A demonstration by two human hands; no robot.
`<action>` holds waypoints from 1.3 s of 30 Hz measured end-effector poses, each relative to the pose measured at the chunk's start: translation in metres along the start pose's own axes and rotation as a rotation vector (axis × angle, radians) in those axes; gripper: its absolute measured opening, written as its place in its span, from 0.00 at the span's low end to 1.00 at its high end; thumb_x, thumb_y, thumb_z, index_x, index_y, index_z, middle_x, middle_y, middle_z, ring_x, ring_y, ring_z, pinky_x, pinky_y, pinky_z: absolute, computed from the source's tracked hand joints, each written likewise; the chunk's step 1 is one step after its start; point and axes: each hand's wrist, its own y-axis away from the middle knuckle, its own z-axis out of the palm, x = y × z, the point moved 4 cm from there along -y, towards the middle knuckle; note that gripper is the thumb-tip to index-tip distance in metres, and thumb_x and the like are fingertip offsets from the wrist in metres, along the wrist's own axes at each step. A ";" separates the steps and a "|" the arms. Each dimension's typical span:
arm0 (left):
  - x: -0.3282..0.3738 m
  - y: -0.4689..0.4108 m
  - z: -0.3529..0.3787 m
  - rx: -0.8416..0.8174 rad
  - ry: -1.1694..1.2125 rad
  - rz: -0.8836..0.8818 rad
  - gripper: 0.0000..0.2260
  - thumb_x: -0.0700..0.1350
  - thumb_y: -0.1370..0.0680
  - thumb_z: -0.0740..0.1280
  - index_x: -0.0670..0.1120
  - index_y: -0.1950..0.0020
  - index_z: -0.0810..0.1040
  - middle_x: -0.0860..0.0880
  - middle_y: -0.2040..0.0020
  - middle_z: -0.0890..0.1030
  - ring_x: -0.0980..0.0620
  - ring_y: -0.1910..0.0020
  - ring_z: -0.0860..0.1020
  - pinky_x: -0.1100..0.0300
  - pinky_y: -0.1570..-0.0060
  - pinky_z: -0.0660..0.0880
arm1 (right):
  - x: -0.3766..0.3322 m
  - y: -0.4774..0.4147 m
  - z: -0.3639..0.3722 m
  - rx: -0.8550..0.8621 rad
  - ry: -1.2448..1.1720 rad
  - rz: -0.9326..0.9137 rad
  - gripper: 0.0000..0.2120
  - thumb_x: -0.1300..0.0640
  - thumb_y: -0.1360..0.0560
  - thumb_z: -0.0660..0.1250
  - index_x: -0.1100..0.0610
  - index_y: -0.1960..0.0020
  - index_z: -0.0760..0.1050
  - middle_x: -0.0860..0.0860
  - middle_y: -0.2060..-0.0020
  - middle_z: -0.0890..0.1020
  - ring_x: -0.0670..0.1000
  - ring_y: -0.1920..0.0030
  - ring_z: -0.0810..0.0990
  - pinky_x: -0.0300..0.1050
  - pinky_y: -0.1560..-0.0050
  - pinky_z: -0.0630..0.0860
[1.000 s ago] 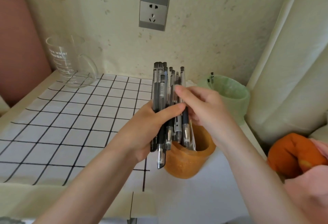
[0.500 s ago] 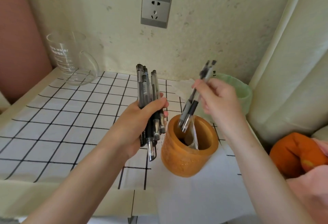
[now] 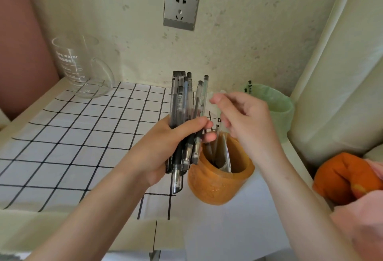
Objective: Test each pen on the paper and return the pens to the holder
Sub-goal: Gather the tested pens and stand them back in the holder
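Observation:
My left hand (image 3: pixel 159 153) grips a bundle of several black-and-clear pens (image 3: pixel 182 99), held upright just left of the orange wooden holder (image 3: pixel 215 188). My right hand (image 3: pixel 250 124) hovers over the holder's mouth with its fingers loosely spread and nothing in them. Two pens (image 3: pixel 215 136) lean inside the holder beside a folded clear wrapper. The holder stands on a white sheet of paper (image 3: pixel 232 231) at the front right of the table.
A black-gridded white cloth (image 3: pixel 72 136) covers the table's left part. A glass measuring mug (image 3: pixel 80 68) stands at the back left. A green-lined bin (image 3: pixel 275 107) with pens sits behind the holder. An orange cloth thing (image 3: pixel 344 178) lies right.
My right hand pulled two pens out of the bundle, lowered them into the holder and let them go. My left hand moved back toward the holder with the rest.

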 end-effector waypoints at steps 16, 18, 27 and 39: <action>-0.004 -0.004 -0.004 0.082 0.101 -0.008 0.12 0.52 0.28 0.67 0.45 0.53 0.75 0.50 0.68 0.77 0.55 0.71 0.75 0.60 0.65 0.75 | 0.018 -0.006 -0.047 0.208 -0.161 0.200 0.13 0.62 0.24 0.59 0.55 0.67 0.70 0.45 0.81 0.67 0.43 0.81 0.61 0.38 0.77 0.57; -0.005 -0.005 -0.003 0.071 0.121 0.006 0.16 0.53 0.30 0.67 0.44 0.49 0.76 0.51 0.68 0.76 0.55 0.71 0.75 0.59 0.63 0.74 | 0.022 -0.005 -0.047 0.151 0.105 0.188 0.12 0.59 0.24 0.61 0.53 0.67 0.72 0.43 0.82 0.69 0.42 0.79 0.65 0.39 0.72 0.60; -0.009 -0.005 0.008 -0.072 0.132 0.006 0.15 0.50 0.27 0.66 0.43 0.44 0.77 0.51 0.64 0.76 0.55 0.68 0.75 0.63 0.67 0.75 | 0.023 0.004 -0.040 0.092 0.355 0.145 0.12 0.44 0.24 0.64 0.52 0.52 0.78 0.53 0.67 0.81 0.50 0.66 0.78 0.42 0.65 0.71; -0.014 -0.004 0.012 -0.071 0.015 -0.035 0.15 0.54 0.24 0.63 0.43 0.53 0.80 0.48 0.67 0.78 0.54 0.71 0.75 0.65 0.72 0.73 | 0.008 0.009 0.002 -0.059 -0.186 0.184 0.10 0.55 0.23 0.65 0.59 0.58 0.77 0.49 0.78 0.71 0.43 0.80 0.65 0.32 0.79 0.60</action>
